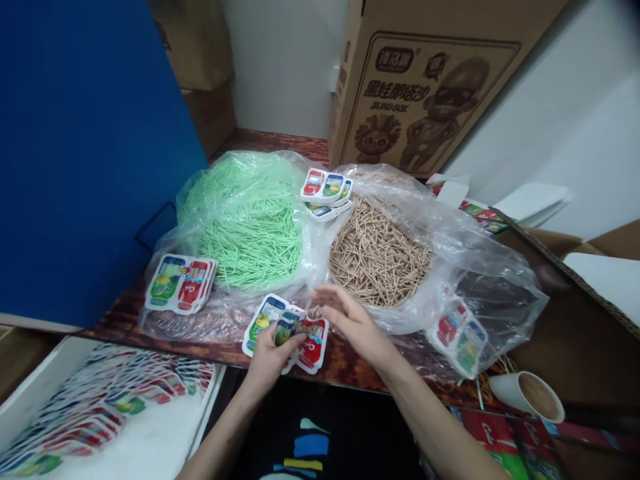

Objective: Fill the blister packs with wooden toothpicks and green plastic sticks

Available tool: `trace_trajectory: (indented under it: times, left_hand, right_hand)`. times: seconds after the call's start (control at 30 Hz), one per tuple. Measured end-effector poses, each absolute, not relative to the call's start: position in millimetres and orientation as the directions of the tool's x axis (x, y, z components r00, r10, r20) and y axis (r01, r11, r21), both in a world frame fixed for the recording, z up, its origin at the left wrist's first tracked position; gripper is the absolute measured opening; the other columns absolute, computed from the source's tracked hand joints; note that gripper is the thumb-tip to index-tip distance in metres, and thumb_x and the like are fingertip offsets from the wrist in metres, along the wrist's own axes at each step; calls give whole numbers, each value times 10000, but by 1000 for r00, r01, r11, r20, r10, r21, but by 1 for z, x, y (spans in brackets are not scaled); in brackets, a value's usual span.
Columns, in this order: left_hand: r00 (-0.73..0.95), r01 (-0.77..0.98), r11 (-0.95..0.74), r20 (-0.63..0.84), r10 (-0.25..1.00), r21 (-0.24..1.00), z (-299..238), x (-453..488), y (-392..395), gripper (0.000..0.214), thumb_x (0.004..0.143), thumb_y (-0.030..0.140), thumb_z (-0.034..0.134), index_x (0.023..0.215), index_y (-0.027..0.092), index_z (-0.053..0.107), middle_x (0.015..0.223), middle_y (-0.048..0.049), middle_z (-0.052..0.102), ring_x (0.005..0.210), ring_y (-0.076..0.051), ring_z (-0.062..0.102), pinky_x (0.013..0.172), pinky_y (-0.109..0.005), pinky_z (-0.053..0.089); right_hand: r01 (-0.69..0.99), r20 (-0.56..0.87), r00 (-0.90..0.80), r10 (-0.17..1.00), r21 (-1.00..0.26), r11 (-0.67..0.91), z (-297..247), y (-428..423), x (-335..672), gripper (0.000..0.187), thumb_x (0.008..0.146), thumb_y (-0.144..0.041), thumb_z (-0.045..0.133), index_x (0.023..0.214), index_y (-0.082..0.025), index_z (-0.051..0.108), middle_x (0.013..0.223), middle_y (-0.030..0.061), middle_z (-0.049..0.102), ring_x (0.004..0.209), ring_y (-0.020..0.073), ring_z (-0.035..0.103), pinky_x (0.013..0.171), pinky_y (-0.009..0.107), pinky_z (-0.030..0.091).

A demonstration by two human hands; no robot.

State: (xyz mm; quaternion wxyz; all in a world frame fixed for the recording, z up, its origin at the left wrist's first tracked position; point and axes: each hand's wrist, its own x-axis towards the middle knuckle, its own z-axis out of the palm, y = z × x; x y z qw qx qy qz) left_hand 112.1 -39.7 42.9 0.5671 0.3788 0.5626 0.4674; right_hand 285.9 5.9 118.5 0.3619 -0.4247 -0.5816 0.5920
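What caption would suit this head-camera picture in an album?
Left hand grips a printed plastic blister tray as right hand feeds it tan wooden sticks, beside green sticks.

Packing workrm: bulk toothpicks (377, 257), cartons (425, 80)

Free room: narrow strip of dark wood-grain counter (345, 363) at the near edge. Obstacles: clear plastic bag of green sticks (250, 230) left, clear plastic bag of tan wooden sticks (380, 257) right, touching; blue upright panel (85, 153) far left; printed brown cardboard box (425, 87) behind; white paper cup (527, 397) at right.
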Motion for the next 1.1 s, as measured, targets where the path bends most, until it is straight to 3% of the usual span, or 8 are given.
trace_trajectory:
  times: [0.1,0.2,0.3,0.37,0.47,0.6,0.97,1.1]
  left_hand:
    - [-78,-80,255,-261,962,964,46,110,-39,238,679,346,759,814,155,714,781,-29,725,691,-187,649,656,-282,529]
    - [-73,-13,188,-189,979,982,49,107,-38,199,694,314,747,821,163,716,795,-23,719,736,-186,643,693,-282,520]
    - [-74,34,159,-156,985,987,49,105,-38,182,709,311,737,824,171,715,818,-23,715,763,-182,633,716,-280,511]
    - [-75,35,165,-162,984,986,49,105,-38,192,710,323,735,825,170,716,807,-20,708,751,-179,626,713,-281,509]
    - [-74,12,189,-188,979,982,51,104,-38,215,695,337,746,820,165,719,789,-19,704,733,-179,624,703,-286,513]
    - [-134,-81,262,-271,953,962,53,105,-37,236,674,354,757,795,155,715,773,-26,714,702,-186,636,669,-293,526]
    - [-160,-196,302,-334,929,933,53,104,-35,255,637,340,791,775,139,716,727,-27,723,646,-178,652,630,-279,533]
    - [-162,-244,307,-351,922,920,53,101,-37,269,626,346,801,782,143,720,737,-31,734,651,-185,669,636,-284,540]
  right_hand:
    - [271,17,-427,904,-952,146,123,2,286,120,920,-262,525,937,-221,637,1068,40,640,1063,198,569,957,358,418]
    - [389,52,-459,887,-886,253,125,-2,282,195,927,-243,517,758,-195,602,972,39,640,973,194,577,897,346,427]
    - [406,124,-393,911,-866,293,126,-5,278,102,928,-214,516,938,-212,618,1005,39,632,981,191,573,888,338,429]
    - [394,169,-407,898,-854,339,125,-5,276,150,924,-196,523,1039,-229,614,1040,42,627,1015,194,566,908,341,425]
    - [398,221,-421,880,-826,399,123,-6,275,125,929,-180,512,927,-220,631,1051,50,626,1021,196,565,911,347,423]
    - [460,277,-322,905,-790,405,118,-7,277,143,929,-165,502,834,-203,602,1009,61,630,983,200,573,882,355,429]
    - [468,209,-406,890,-789,399,119,-10,274,147,926,-195,517,1009,-218,636,1096,75,611,1069,219,546,941,391,427]
    - [383,110,-474,874,-868,317,120,-6,275,167,921,-230,527,1038,-237,646,1101,50,629,1075,208,562,947,357,434]
